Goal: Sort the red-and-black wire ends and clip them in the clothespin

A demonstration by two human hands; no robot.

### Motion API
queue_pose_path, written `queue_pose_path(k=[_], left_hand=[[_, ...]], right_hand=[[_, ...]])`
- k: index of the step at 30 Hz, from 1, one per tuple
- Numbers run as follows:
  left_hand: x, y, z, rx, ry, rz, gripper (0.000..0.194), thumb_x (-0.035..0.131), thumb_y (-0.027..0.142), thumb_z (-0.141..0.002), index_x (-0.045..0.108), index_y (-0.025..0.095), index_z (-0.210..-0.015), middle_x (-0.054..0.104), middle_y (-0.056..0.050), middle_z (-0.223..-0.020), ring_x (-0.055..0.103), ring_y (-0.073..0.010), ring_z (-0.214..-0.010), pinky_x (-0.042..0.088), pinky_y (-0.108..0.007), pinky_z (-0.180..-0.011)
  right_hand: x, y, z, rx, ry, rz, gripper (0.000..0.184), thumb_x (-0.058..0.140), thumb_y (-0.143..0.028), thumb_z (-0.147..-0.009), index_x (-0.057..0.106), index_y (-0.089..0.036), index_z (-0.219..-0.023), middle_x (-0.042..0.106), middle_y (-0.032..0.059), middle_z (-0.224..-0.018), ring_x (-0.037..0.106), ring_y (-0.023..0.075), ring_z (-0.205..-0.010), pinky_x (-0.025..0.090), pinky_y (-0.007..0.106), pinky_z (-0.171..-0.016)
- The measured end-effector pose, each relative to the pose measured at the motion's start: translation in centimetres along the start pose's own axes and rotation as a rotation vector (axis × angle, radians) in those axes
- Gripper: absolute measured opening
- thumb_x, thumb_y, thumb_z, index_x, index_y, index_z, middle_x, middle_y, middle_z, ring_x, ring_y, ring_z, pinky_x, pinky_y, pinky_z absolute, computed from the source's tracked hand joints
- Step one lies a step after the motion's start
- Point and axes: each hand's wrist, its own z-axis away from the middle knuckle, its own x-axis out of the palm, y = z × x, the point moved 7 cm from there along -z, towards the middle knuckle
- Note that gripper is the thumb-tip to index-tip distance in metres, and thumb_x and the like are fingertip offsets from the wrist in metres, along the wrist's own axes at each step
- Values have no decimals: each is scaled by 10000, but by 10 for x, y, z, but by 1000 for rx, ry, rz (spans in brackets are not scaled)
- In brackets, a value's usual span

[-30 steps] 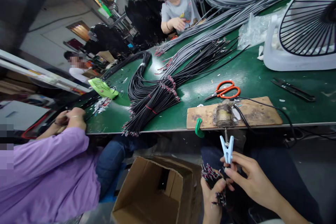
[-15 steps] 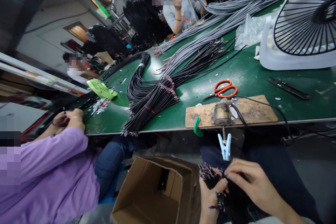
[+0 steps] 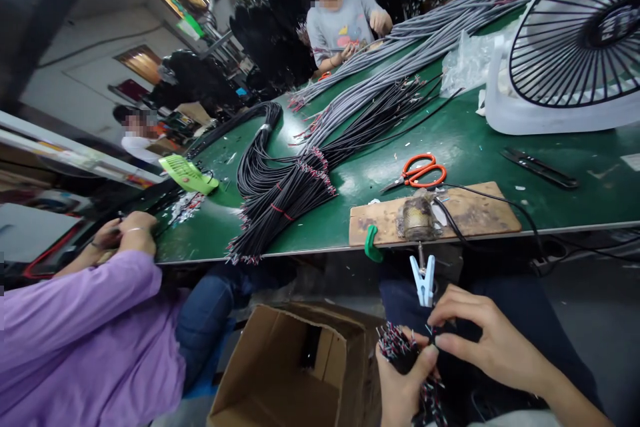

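Note:
My left hand (image 3: 400, 383) is wrapped around a bundle of black cables (image 3: 397, 343), whose red and white wire ends fan out above the fist. More wire ends poke out below the thumb. My right hand (image 3: 480, 330) pinches the end of a single black cable (image 3: 432, 333) between thumb and forefinger, close beside the left thumb. Just above these fingers, a light blue clothespin (image 3: 424, 283) sits on the shaft of a small motor (image 3: 419, 217). The lower cable lengths are dark and hard to make out.
The motor is on a wooden board (image 3: 480, 210) with a green clamp (image 3: 371, 243) at the table edge. Orange-handled scissors (image 3: 423, 171), black snips (image 3: 540, 167), a fan (image 3: 565, 120) and cable bundles (image 3: 285, 197) lie beyond. An open carton (image 3: 280, 373) stands left; co-workers sit nearby.
My right hand's fingers have shifted slightly, and the pinched cable's wire ends now show between them. The co-worker across the table has lowered a raised hand. The view has moved slightly.

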Motion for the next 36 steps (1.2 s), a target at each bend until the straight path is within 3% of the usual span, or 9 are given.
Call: queue_pose_path(k=[3,5,8,10,15,21,28,32,36], left_hand=[[-2,7,1,101,89,-44,393,950,352,-524,651,165,-699,695,-10,-638,634,-155,-525,541,-261,-539],[-2,10,1,140,130,-93,368,950,323,-510,671,164,-690,711,-28,-673,678,-200,-620,572,-301,-625],[-5,9,-2,165,180,-138,351,949,296,-502,682,165,-687,713,-26,-666,696,-223,-647,575,-322,-659],[-8,5,-5,162,220,-134,358,948,294,-501,678,164,-695,708,-17,-655,697,-219,-635,571,-312,-638],[-9,-5,-9,120,242,-38,409,936,273,-508,616,174,-742,695,16,-657,647,-155,-503,537,-262,-512],[-3,4,-7,166,202,27,354,902,161,-538,618,170,-749,690,23,-671,664,-141,-614,552,-225,-614],[5,2,-6,157,140,41,343,886,124,-567,596,169,-745,682,25,-677,672,-146,-646,551,-242,-674],[5,0,-2,162,185,114,392,905,142,-545,589,174,-775,677,37,-682,668,-137,-643,547,-231,-672],[3,-2,-1,179,193,94,381,914,199,-575,601,166,-789,680,27,-690,665,-131,-643,529,-206,-641]], right_hand=[[-2,-5,-3,-41,22,47,101,733,-218,-844,691,-186,-758,679,38,-768,635,200,-746,498,316,-695],[-3,-13,-2,-156,62,95,136,669,-151,-870,661,-183,-738,660,36,-738,611,189,-718,489,320,-681],[-1,-22,4,-369,86,215,154,600,-77,-889,683,-192,-827,674,45,-751,585,192,-722,484,357,-731],[-1,-20,9,-415,110,254,162,606,-66,-891,690,-200,-859,684,41,-747,584,194,-724,482,369,-753],[-9,-5,10,-225,219,125,114,662,-139,-897,657,-195,-799,676,22,-720,616,185,-697,483,354,-750],[0,-4,5,-108,195,68,118,638,-121,-866,717,-200,-831,722,19,-756,646,179,-691,490,345,-814],[5,6,5,2,269,66,150,592,-128,-783,713,-163,-701,595,8,-590,556,158,-560,474,304,-618],[14,32,6,214,251,-172,128,619,-191,-730,731,-148,-684,615,24,-596,565,156,-549,455,265,-523],[26,53,11,345,230,-433,162,690,-292,-706,739,-138,-693,694,57,-636,628,175,-575,518,272,-554]])
